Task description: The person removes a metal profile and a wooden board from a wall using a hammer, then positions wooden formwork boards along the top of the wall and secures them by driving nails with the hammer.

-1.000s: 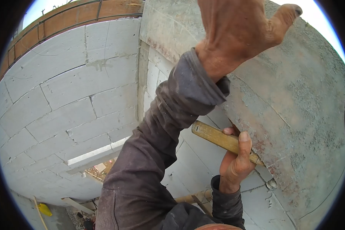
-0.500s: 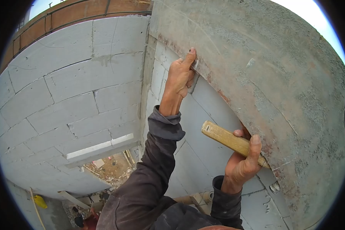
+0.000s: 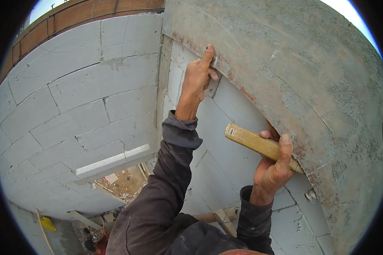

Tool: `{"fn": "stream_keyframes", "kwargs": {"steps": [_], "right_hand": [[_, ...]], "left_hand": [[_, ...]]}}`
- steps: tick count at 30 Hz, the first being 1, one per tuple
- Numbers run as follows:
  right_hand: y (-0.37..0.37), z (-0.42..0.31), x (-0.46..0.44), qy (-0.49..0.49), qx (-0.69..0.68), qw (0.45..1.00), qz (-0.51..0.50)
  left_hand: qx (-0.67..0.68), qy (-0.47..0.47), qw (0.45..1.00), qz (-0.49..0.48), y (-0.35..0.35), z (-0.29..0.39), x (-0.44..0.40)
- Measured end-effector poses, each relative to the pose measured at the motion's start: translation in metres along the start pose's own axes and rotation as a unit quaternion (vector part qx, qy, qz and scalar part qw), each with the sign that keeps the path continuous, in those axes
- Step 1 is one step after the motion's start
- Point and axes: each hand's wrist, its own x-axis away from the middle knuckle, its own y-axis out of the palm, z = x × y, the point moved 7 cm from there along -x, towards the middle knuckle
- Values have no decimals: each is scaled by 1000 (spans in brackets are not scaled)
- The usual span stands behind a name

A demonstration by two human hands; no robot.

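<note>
In the head view, we see the right hand clamped around a yellowish, rectangular wooden bar, one end meeting the lower edge of a broad, rough grey sheet, rust-brown along that edge. The left hand is farther up the edge, thumb upright against it; whether its fingers close behind, we are unable to say. A pale grey block wall stands beyond. We judge the step as steadying the sheet; the next move calls for even support from both hands.
</note>
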Motion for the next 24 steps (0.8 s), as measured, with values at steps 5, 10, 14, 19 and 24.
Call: {"fn": "stream_keyframes", "kwargs": {"steps": [5,10,14,19,24], "right_hand": [[1,-4,4,-10,5,999,-31],[-17,-5,11,-92,201,974,-45],[-19,1,17,-90,125,988,-6],[2,-7,8,54,-38,997,-34],[1,-2,6,39,-21,999,-22]], "left_hand": [[-341,374,827,246,36,71,97],[-231,677,699,9,139,133,159],[-252,687,681,-35,180,123,171],[-263,717,645,20,182,122,147],[-260,685,681,15,202,180,104]]}}
